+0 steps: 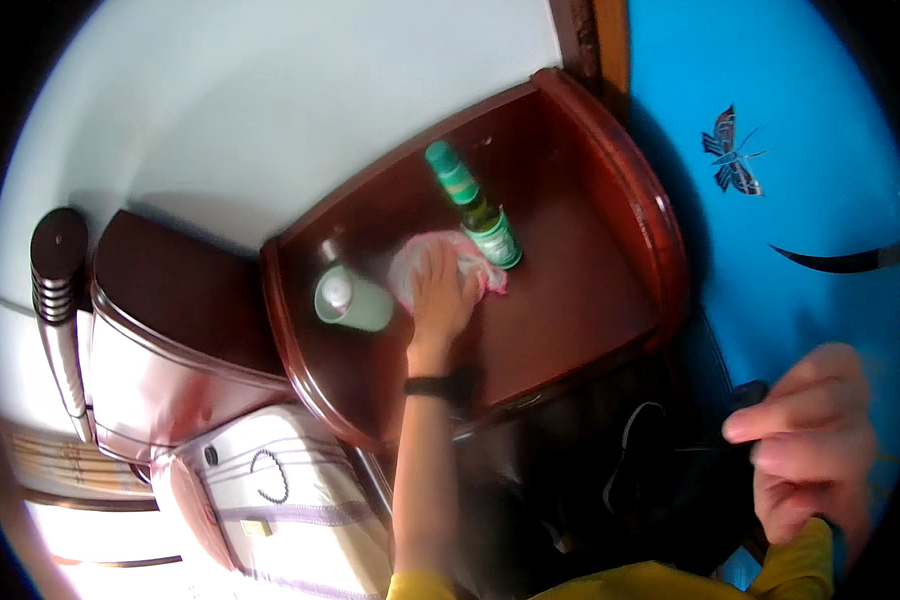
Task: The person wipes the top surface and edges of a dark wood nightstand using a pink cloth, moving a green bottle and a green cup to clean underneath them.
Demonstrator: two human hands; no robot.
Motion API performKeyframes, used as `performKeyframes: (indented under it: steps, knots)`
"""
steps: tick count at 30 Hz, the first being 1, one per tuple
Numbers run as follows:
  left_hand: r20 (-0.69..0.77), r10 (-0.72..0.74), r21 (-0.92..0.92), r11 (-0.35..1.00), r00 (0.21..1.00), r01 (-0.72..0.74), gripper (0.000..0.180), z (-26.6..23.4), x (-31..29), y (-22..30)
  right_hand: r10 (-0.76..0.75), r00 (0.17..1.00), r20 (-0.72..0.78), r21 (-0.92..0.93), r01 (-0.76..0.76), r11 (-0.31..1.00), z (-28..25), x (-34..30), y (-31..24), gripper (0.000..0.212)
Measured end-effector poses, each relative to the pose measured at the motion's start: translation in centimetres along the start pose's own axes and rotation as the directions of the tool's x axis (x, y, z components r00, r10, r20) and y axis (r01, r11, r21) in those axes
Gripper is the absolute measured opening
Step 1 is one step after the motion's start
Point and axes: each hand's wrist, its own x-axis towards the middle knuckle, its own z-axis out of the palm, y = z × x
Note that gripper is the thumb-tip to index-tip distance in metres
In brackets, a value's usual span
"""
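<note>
On the dark red wooden top of a nightstand (570, 290), my left hand (442, 300) presses down on a crumpled pink-and-white cloth (410, 265), its fingers bent over it. A green bottle (482, 215) with a green top stands just right of the cloth, touching or nearly touching its edge. A pale green cup (365, 303) with a white rounded thing in it is left of the hand. My right hand (815, 440) is raised at the lower right, fingers curled. At its fingertips is a small black object (748, 394) whose kind I cannot make out.
A raised wooden rim edges the nightstand. To the left are a dark wooden bed headboard (190, 290), a ribbed post (58, 290) and a striped bed cover (310, 480) with a beaded bracelet (270, 477) on it. A blue wall (790, 90) with a butterfly decoration (732, 150) is at the right.
</note>
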Motion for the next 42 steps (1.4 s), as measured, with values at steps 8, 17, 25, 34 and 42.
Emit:
performKeyframes:
  steps: [8, 17, 25, 34, 42]
  knots:
    - [-0.199, 0.297, -0.03, 0.951, 0.934, -0.308, 0.047, 0.2, 2.6, -2.3, -0.012, 0.999, 0.051, 0.062, 0.009, 0.998, 0.0, 0.8, -0.3, 0.033]
    - [-0.056, 0.037, 0.004, 0.999, 0.998, -0.037, 0.076, -0.7, 1.4, -1.8, 0.102, 0.983, 0.155, 0.026, -0.107, 0.994, -1.0, -1.2, -1.4, 0.03]
    - [-0.051, 0.045, 0.003, 0.999, 0.998, -0.045, 0.077, -0.9, 1.3, -1.6, 0.135, 0.968, 0.21, 0.023, -0.143, 0.989, -1.6, -0.6, -1.8, 0.027]
    - [-0.06, 0.023, -0.025, 0.999, 0.998, -0.024, 0.079, -0.8, 1.5, -1.3, 0.15, 0.959, 0.239, 0.036, -0.163, 0.986, -1.9, -0.2, -2.3, 0.024]
    - [-0.02, 0.013, 0.04, 0.999, 1.0, -0.012, 0.079, -0.6, 1.8, -1.3, 0.136, 0.967, 0.217, 0.081, -0.157, 0.984, -2.8, 0.2, -2.6, 0.022]
